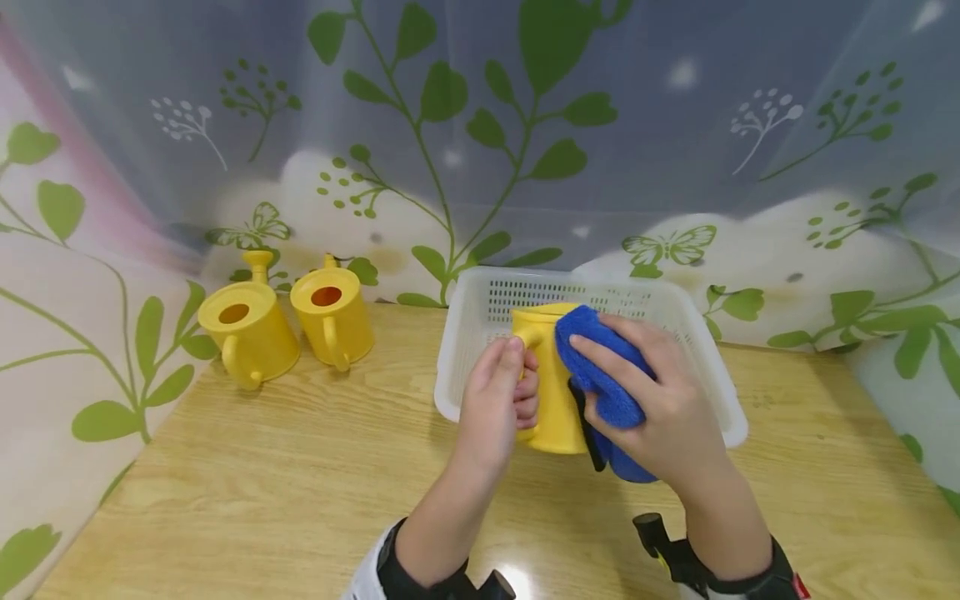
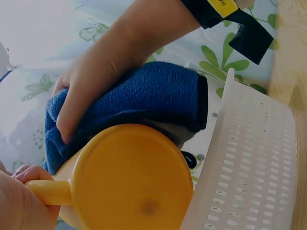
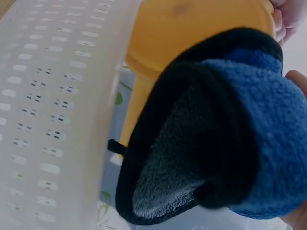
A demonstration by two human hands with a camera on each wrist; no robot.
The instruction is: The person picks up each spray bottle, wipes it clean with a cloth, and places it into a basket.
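Nearest me are the black wrist straps [image 1: 390, 562]; beyond them the left hand [image 1: 495, 392] is wrapped round the handle [image 2: 49, 190] of a yellow can [image 1: 555, 408], held up at the near side of the basket [image 1: 450, 358]; whether the two touch, I can't tell. The right hand [image 1: 671, 400] grasps a blue cloth [image 1: 611, 379] against the can's right side. I'd judge the can light, stiff plastic, perhaps slippery if wet, so the handle is the sure hold; the cloth should be soft and bunch easily. The can hides part of the basket's inside. At left stand two more cans [image 1: 258, 337] [image 1: 348, 329], contents unseen.
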